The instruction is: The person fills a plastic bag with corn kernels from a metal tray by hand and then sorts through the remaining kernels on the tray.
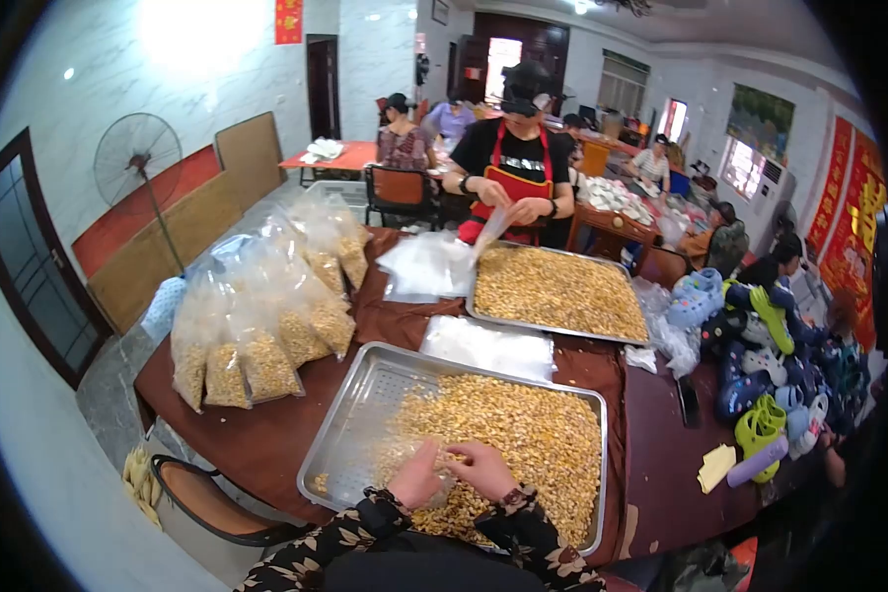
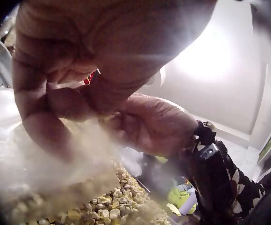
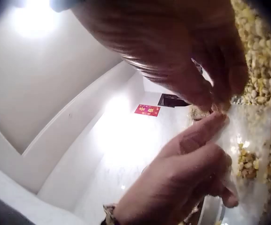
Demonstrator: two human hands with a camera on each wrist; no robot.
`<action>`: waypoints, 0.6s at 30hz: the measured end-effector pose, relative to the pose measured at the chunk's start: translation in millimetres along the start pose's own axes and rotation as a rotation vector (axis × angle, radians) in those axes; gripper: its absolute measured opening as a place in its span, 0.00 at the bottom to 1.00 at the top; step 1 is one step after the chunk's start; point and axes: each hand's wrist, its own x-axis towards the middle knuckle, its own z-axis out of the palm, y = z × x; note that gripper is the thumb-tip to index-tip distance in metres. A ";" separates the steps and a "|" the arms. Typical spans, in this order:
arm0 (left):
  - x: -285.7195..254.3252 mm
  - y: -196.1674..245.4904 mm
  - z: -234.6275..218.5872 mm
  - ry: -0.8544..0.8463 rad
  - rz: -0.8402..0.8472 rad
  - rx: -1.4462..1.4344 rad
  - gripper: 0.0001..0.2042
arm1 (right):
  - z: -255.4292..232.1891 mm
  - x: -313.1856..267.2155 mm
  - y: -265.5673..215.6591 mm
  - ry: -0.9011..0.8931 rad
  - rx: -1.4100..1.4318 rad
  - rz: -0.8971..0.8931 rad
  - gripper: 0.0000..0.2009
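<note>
My left hand (image 1: 416, 479) and right hand (image 1: 483, 471) meet at the fingertips over a metal tray (image 1: 350, 409) of yellow corn kernels (image 1: 523, 424). Between them hangs a clear plastic bag (image 3: 256, 133) with a small heap of kernels at its bottom. In the right wrist view, the right thumb and fingers pinch the bag's top edge. The left thumb and forefinger grip that same edge, touching the right fingertips. Seen from the left wrist, the bag is a pale blur beneath the curled left fingers (image 2: 56, 117).
Filled bags (image 1: 266, 360) stand at the table's left. Flat empty bags (image 1: 488, 345) lie behind my tray. Across the table, a person in a red apron (image 1: 513, 183) holds a bag over a second tray (image 1: 562, 335). Clogs (image 1: 760, 424) and a phone (image 1: 688, 400) lie on the right.
</note>
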 end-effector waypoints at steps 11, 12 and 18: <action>3.8 -6.0 8.7 0.033 0.093 0.102 0.36 | -66.3 -40.8 27.3 0.203 -0.645 0.217 0.32; 2.5 -3.3 8.3 0.033 0.094 0.114 0.34 | -66.7 -39.6 22.1 0.125 -0.645 0.313 0.33; -0.3 0.5 2.4 -0.003 0.109 0.108 0.31 | -40.1 -31.9 19.1 0.143 -0.561 0.323 0.27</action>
